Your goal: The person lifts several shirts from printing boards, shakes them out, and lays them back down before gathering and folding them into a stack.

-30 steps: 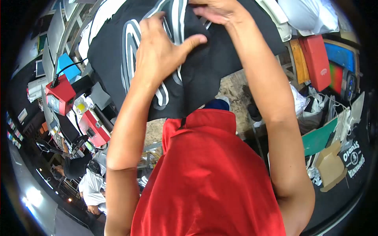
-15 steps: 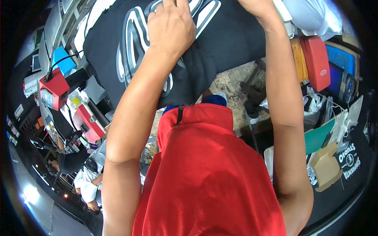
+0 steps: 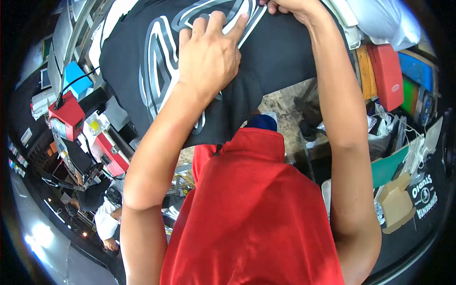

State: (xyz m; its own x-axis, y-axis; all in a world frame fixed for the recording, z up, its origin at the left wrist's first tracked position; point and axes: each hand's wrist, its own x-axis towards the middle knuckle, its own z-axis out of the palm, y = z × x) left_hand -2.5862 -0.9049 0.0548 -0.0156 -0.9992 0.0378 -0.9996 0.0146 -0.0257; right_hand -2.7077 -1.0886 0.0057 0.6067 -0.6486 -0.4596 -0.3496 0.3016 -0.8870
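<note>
A black cloth garment [image 3: 285, 52] with a large grey-and-white print [image 3: 154, 66] is spread out in front of me. My left hand [image 3: 209, 57] lies on the print, palm down, its fingers stretched and slightly apart. Up at the top edge, my right hand [image 3: 287, 7] is over the garment with its fingers curled together, close to the end of a white stripe of the print. What those fingertips pinch, if anything, is too small and cut off to make out. The near part of the cloth hangs in folds toward my red shirt [image 3: 251, 199].
White cloth [image 3: 380, 21] is heaped at the upper right, beside a red box [image 3: 385, 78]. An open cardboard box [image 3: 396, 204] stands lower right. At left are a red device [image 3: 69, 116] with a cable and a red case [image 3: 111, 154]. Another person [image 3: 107, 221] is farther left.
The view has shifted, and both hands appear lower in it. The left hand's spread fingers now show on the print. The right hand's curled fingers have come into view near the stripe.
</note>
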